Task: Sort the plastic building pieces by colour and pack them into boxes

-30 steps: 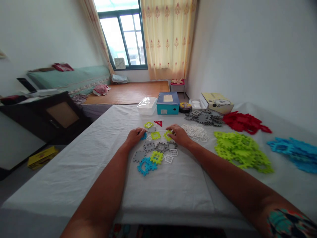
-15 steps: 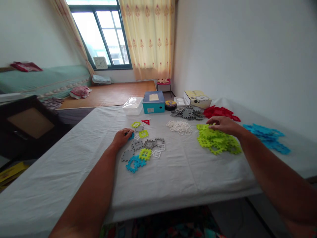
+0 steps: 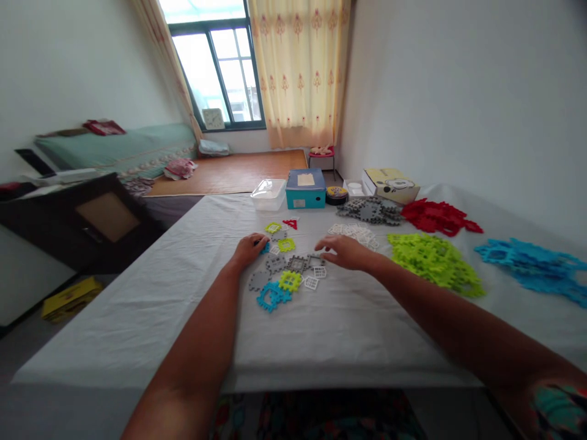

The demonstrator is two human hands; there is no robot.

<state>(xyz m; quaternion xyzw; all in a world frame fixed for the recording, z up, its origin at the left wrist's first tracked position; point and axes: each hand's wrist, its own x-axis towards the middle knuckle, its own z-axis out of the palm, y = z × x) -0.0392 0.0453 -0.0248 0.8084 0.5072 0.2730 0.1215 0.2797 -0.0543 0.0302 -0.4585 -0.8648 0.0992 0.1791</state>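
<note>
Puzzle tiles (image 3: 287, 272), flat and notched, in grey, lime, white and blue, lie loosely grouped on the middle of the table (image 3: 321, 342), between the two outstretched forearms. The left hand (image 3: 250, 249) rests palm down at the group's left edge, its fingers bent so that the tips press on a small blue tile (image 3: 265, 247); whether they pinch it or only touch it cannot be told. The right hand (image 3: 347, 252) is held low and palm down at the group's right edge, fingers stretched loosely toward the left, tips just over a grey tile (image 3: 315, 260); anything under the palm is hidden. A white cloth covers the table. Beyond the right hand lie a white pile (image 3: 353, 232) and a grey heap (image 3: 369, 211), and to the right a lime heap (image 3: 431, 260), a red heap (image 3: 435, 215) and a blue heap (image 3: 527, 260). At the far edge stand a clear tub (image 3: 268, 194), a blue box (image 3: 305, 188) and a cardboard box (image 3: 389, 183). Behind are a window (image 3: 220, 73), a patterned curtain (image 3: 298, 67), a bed (image 3: 114, 146) and a dark cabinet (image 3: 92, 220).
</note>
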